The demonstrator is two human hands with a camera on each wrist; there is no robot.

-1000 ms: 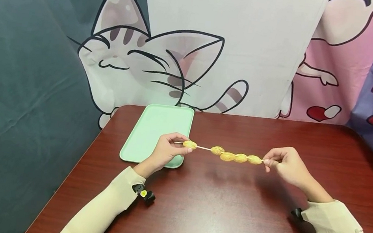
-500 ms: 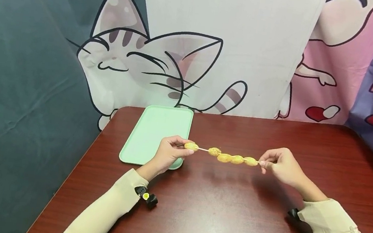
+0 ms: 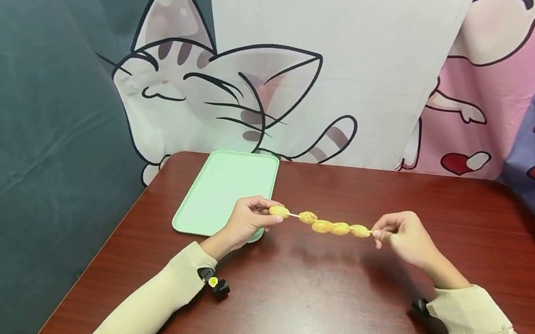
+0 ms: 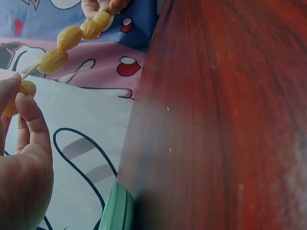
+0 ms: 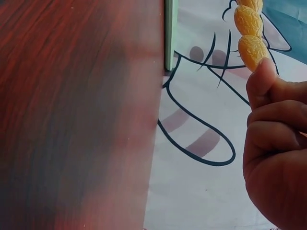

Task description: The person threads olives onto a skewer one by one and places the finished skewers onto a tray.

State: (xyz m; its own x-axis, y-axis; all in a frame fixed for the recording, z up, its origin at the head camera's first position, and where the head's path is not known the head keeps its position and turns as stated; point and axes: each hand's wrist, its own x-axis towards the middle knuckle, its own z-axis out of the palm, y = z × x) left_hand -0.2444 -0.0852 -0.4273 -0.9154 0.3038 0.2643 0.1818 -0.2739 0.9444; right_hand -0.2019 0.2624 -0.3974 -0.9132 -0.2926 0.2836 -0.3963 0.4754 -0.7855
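A thin pale stick [image 3: 294, 215] runs level above the table, threaded with several wrinkled yellow oval pieces [image 3: 323, 226] that touch one another. At its left end my left hand [image 3: 246, 220] pinches one more yellow piece [image 3: 279, 211] between thumb and fingers. A short bare stretch of stick separates that piece from the row. My right hand [image 3: 405, 239] pinches the stick's right end, right beside the last piece. In the right wrist view the thumb presses close against a yellow piece [image 5: 253, 51]; the stick's tip is hidden there.
A mint-green tray [image 3: 232, 176] lies at the back left of the dark red wooden table [image 3: 309, 310], partly behind my left hand. Cloth printed with a cartoon cat [image 3: 179, 97] hangs behind the table.
My left hand has moved right with its yellow piece, and the bare gap of stick has narrowed. The right hand shifted slightly left, then stayed still.
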